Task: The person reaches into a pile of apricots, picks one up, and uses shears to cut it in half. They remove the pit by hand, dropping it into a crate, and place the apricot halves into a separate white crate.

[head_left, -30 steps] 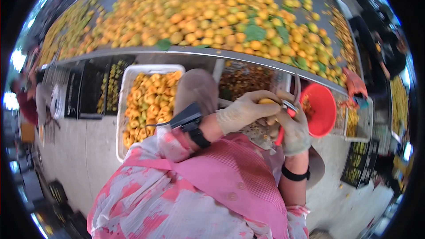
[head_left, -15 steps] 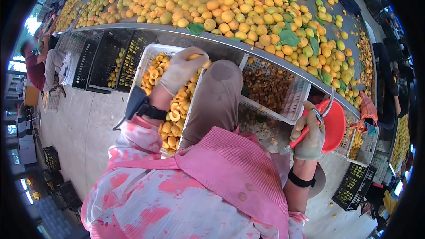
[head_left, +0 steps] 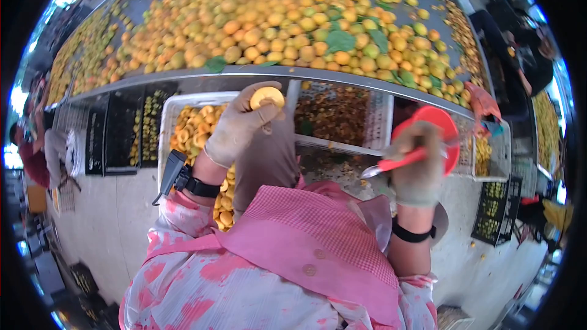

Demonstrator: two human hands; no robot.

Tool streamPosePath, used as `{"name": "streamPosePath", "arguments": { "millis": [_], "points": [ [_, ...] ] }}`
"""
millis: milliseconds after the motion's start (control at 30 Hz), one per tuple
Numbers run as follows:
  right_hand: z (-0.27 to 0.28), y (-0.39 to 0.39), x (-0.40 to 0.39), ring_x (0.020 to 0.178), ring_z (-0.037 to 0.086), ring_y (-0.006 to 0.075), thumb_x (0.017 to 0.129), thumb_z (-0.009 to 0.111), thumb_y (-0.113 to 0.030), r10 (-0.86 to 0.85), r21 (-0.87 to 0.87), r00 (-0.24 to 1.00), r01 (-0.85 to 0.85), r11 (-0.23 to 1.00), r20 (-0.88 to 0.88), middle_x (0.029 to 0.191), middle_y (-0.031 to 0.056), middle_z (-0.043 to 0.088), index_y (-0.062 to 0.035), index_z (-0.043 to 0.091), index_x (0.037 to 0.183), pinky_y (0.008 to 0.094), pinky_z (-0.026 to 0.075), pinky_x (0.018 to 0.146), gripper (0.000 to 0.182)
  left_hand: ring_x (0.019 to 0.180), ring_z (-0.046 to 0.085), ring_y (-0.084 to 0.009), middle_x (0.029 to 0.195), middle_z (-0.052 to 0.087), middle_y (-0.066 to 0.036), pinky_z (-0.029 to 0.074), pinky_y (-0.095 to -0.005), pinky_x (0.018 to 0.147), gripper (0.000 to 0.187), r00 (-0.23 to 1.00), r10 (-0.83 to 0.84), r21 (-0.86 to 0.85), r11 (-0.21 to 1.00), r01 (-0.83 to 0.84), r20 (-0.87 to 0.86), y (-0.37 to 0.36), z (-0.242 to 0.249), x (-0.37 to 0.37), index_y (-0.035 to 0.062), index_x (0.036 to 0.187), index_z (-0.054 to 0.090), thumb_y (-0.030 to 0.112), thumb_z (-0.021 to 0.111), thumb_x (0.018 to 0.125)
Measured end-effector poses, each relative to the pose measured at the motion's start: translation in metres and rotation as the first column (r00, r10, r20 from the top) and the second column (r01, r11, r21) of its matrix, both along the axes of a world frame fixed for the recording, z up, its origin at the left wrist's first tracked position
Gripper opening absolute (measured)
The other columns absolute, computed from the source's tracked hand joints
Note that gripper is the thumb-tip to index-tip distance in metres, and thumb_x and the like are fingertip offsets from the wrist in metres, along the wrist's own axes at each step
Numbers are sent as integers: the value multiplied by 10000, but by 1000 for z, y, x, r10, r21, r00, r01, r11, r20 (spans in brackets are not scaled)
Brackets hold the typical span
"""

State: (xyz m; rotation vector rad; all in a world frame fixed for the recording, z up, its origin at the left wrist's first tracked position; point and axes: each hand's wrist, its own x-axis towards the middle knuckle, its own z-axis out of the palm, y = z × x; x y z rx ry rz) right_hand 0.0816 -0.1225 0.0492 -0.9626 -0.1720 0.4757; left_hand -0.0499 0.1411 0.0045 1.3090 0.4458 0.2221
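In front of the table edge, my left hand (head_left: 235,128), in a pale glove, is closed around an apricot half (head_left: 266,96) with its cut orange face showing. Below it is a white crate (head_left: 166,123) filled with halved apricots (head_left: 189,128). On the right, my gloved right hand (head_left: 419,168) is blurred but wrapped around the red handle of a tool (head_left: 400,161), whose short metal tip points left. A red basin (head_left: 451,131) is just behind that hand and partly hidden by it.
Whole apricots (head_left: 287,30) and several leaves cover the metal table (head_left: 244,71). Beneath it, another white crate (head_left: 382,119) holds brown scraps, and black crates (head_left: 113,137) stand left. People (head_left: 36,153) sit at the far left, with another person (head_left: 532,61) at right.
My left hand has moved right from above the crate and turned, bringing the apricot half's cut face into view. The red-handled tool has swung up towards level in my right hand. The view has shifted.
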Motion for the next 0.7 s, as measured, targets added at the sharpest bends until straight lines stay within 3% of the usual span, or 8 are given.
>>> {"name": "streamPosePath", "arguments": {
  "millis": [100,233,333,433,467,567,667,700],
  "points": [
    [-14,-7,3,491,363,103,1012,498,-342,33,58,969,-19,998,-243,587,-27,387,-112,495,770,285,348,520,333,815,598,-67,972,638,-21,457,-205,642,387,980,-196,-92,976,197,22,-33,11,30,49,1266,548,151,645,906],
    [18,-15,10,447,322,83,1008,509,-295,-260,144,963,248,958,68,565,-38,325,-55,575,923,279,325,481,263,792,546,-50,909,592,3,445,-201,667,370,957,-289,-109,952,284,-34,-86,21,61,48,1166,598,114,718,822],
    [38,-12,6,418,308,69,1014,468,-198,-449,179,872,418,890,196,549,-32,315,32,583,1138,265,340,428,286,833,549,-77,909,600,5,471,-244,748,362,931,-363,59,930,364,-29,-113,17,77,32,1092,602,127,761,781],
    [32,-12,5,427,349,56,1012,461,-136,-491,211,807,443,871,329,545,-30,355,34,577,1150,238,328,422,248,819,550,-76,894,602,-8,471,-238,729,366,890,-456,194,873,448,-3,-136,15,87,31,1060,599,129,774,754],
    [29,-12,4,427,349,56,1012,461,-136,-499,212,802,453,866,328,545,-30,355,34,577,1150,238,328,422,248,797,550,-79,876,601,-15,473,-240,704,370,877,-480,84,873,480,-21,-142,20,88,27,1037,589,127,779,736],
    [20,-13,2,452,263,77,1054,357,-168,-509,234,744,452,861,433,590,-36,273,23,542,1181,275,339,454,295,780,551,-74,864,594,-12,472,-236,679,365,877,-480,61,876,478,10,-155,16,89,25,1028,577,115,776,736],
    [15,-17,1,458,295,76,1046,352,-118,-443,157,751,424,892,490,597,-28,300,59,514,1182,283,360,454,276,781,554,-69,859,593,-8,472,-233,673,366,868,-495,91,866,492,15,-157,19,88,26,1028,568,112,775,739],
    [13,-19,1,467,356,67,993,406,-57,-433,170,763,403,899,480,584,-16,383,58,547,1161,252,361,458,248,781,554,-69,859,593,-8,472,-233,673,366,869,-495,93,866,492,13,-158,20,88,26,1028,568,112,775,739]
  ]
}}
